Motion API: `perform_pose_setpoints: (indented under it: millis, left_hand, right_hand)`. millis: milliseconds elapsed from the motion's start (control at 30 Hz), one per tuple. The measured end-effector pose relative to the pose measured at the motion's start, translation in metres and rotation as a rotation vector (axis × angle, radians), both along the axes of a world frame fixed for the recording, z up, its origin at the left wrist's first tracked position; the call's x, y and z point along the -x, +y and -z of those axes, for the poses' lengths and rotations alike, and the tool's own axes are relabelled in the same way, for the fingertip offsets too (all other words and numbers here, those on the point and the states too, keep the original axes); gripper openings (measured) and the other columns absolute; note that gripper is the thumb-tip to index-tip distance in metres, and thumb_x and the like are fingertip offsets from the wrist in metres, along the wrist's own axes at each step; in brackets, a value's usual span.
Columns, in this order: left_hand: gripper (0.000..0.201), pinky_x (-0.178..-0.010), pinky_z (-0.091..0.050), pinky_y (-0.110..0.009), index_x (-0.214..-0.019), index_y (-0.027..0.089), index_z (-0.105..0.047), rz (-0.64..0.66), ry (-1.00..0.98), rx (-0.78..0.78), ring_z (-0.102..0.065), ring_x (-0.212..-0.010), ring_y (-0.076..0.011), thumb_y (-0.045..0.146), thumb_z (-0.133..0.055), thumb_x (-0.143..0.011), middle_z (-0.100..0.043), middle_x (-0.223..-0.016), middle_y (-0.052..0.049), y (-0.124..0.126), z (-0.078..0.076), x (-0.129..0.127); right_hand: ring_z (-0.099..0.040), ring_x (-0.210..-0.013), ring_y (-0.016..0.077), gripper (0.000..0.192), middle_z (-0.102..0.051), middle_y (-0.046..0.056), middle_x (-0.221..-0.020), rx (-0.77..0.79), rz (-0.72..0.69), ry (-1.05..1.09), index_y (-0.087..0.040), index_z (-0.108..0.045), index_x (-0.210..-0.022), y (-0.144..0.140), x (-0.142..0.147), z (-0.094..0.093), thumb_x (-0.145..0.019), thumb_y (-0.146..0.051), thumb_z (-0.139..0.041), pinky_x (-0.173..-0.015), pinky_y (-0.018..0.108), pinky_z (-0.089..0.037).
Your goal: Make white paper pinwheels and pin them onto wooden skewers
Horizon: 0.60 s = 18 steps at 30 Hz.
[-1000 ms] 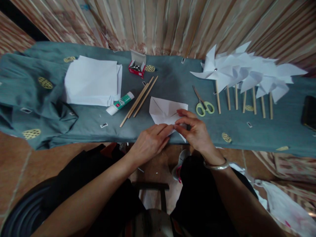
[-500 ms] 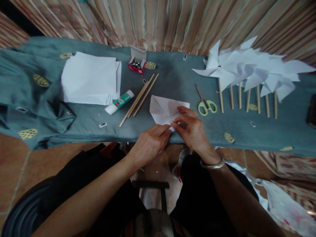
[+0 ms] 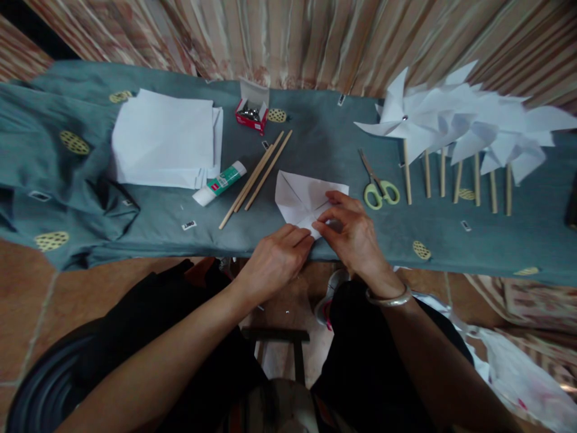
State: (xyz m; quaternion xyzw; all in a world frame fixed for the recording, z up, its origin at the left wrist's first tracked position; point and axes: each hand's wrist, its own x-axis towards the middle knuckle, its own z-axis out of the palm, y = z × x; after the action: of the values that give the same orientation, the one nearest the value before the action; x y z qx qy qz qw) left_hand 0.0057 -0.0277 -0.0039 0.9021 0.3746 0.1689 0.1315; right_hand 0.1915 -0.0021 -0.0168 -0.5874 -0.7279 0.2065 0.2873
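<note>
A white sheet of paper (image 3: 301,193) with slits or creases running toward its middle lies near the table's front edge. My left hand (image 3: 280,255) grips its near edge, fingers closed on the paper. My right hand (image 3: 349,231), with a bangle on the wrist, pinches the near right part of the same sheet between thumb and fingers. Just right of the paper are scissors (image 3: 381,191) with light green handles, blades pointing away. To the left lie three wooden sticks (image 3: 256,180) and a green and white glue stick (image 3: 220,182).
A stack of white paper (image 3: 164,138) rests at the left on the green cloth (image 3: 324,132). An open red box (image 3: 251,114) of shiny metal pieces stands at the back. Several white paper pinwheels (image 3: 455,120) on sticks lie at the right. A curtain (image 3: 288,42) hangs behind.
The view has shifted slightly. Both hands keep their hold on the paper, with only small finger movement at its near edge.
</note>
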Motion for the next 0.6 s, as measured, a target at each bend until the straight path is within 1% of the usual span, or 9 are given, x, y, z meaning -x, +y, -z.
perform_pose_setpoints:
  millis: [200,333,600]
  left_hand:
    - [0.017,-0.08,-0.058,-0.033,-0.099,0.013,-0.063,0.0,0.018,0.006,-0.063,-0.091,-0.0203,0.015,-0.046,-0.096,-0.067,-0.098,-0.008,0.0006,-0.0003,0.0002]
    - [0.016,-0.081,-0.058,-0.034,-0.099,0.011,-0.063,0.005,0.01,0.007,-0.063,-0.092,-0.0212,0.014,-0.048,-0.095,-0.067,-0.099,-0.009,0.0009,0.0001,0.0005]
    - [0.018,-0.079,-0.058,-0.034,-0.096,0.012,-0.063,0.006,0.003,0.006,-0.062,-0.091,-0.0208,0.014,-0.045,-0.096,-0.067,-0.097,-0.009,0.0006,-0.0005,-0.0002]
  right_hand:
    - [-0.055,-0.122,0.0285,0.005,-0.06,0.003,-0.127,0.023,0.002,0.027,-0.025,-0.067,-0.077,-0.0007,-0.0004,-0.0008,-0.082,-0.023,-0.068,-0.105,0.052,-0.045]
    - [-0.054,-0.123,0.0284,0.005,-0.059,0.003,-0.128,0.02,-0.006,0.043,-0.025,-0.067,-0.078,-0.0013,-0.0001,-0.0017,-0.082,-0.023,-0.066,-0.106,0.051,-0.045]
    - [-0.052,-0.125,0.0289,0.008,-0.056,0.004,-0.133,-0.026,-0.071,-0.051,-0.026,-0.068,-0.086,-0.0051,0.0003,-0.0064,-0.087,-0.022,-0.061,-0.105,0.05,-0.045]
